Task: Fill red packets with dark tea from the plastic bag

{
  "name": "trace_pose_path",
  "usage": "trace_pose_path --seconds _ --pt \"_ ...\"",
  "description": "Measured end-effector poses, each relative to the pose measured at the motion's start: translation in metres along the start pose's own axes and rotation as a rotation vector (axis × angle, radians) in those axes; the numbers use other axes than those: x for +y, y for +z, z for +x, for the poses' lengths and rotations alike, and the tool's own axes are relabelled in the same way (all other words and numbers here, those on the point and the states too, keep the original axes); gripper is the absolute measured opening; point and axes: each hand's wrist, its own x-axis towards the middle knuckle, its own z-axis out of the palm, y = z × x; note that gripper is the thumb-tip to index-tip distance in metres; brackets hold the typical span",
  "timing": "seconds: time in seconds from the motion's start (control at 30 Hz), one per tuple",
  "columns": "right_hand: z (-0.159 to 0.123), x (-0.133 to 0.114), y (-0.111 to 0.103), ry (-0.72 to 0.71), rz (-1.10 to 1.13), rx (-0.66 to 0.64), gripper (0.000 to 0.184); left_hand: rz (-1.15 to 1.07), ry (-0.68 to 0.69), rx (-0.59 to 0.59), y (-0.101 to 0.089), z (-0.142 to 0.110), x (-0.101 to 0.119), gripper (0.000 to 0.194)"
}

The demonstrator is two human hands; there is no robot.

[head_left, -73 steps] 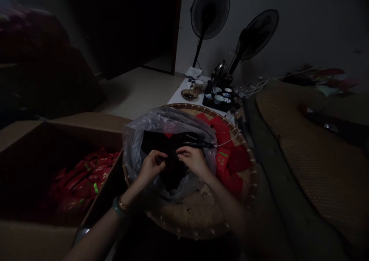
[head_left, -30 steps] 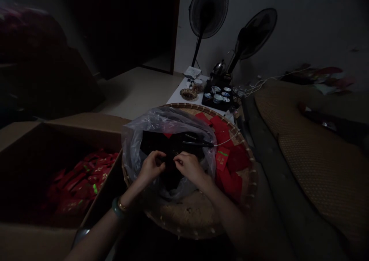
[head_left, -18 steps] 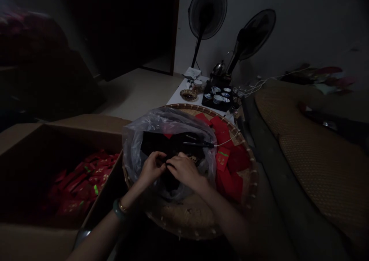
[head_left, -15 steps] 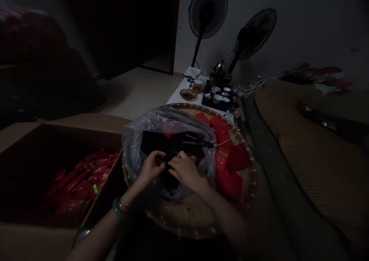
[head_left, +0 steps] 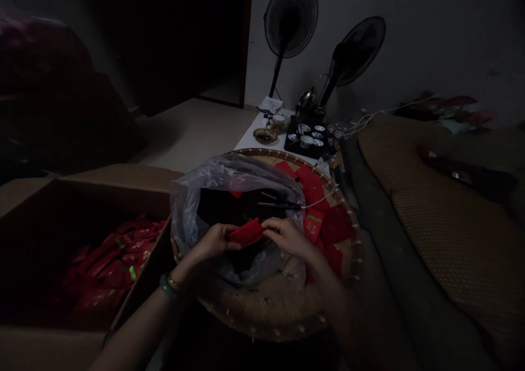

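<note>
Between my two hands is a small red packet (head_left: 246,233), held level above the dark contents of a clear plastic bag (head_left: 186,196). My left hand (head_left: 216,241), with a bangle and bracelet at the wrist, is closed on its left end. At the right end, the fingers of my right hand (head_left: 287,234) pinch the edge. Just beyond lies a black tool (head_left: 283,205) with two thin pale prongs and a white cord. More red packets (head_left: 314,224), one with a green stripe, are spread along the right of the round woven tray (head_left: 262,311) under the bag.
An open cardboard box (head_left: 118,177) on the left contains many red packets (head_left: 110,267). Behind the tray stand a white table (head_left: 246,136), a black tea tray with cups (head_left: 305,147) and two fans (head_left: 291,18). A woven-mat seat (head_left: 443,223) fills the right side.
The red packet has come into view between my hands, which were bent over the dark contents of the bag before. My right hand has shifted right. The view has moved slightly.
</note>
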Motion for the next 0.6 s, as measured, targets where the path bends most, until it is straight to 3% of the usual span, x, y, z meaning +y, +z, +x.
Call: trace_pose_path --seconds 0.13,0.23,0.37,0.5,0.6 --pt "0.0 -0.002 -0.002 -0.013 -0.025 0.007 0.015 0.127 0.056 0.02 0.003 0.001 0.004 0.037" --pt "0.002 -0.003 0.004 -0.091 -0.069 -0.012 0.016 0.104 0.135 -0.023 0.009 0.001 0.011 0.037" --pt "0.004 -0.003 0.004 -0.128 -0.076 0.0 0.015 -0.003 0.07 -0.055 0.017 0.004 0.015 0.026" --pt "0.003 0.003 -0.011 0.001 0.02 0.184 0.011 -0.11 0.002 -0.018 0.019 0.008 0.008 0.029" --pt "-0.001 0.008 -0.016 0.026 -0.047 0.348 0.013 -0.087 0.065 0.061 0.02 0.009 0.003 0.027"
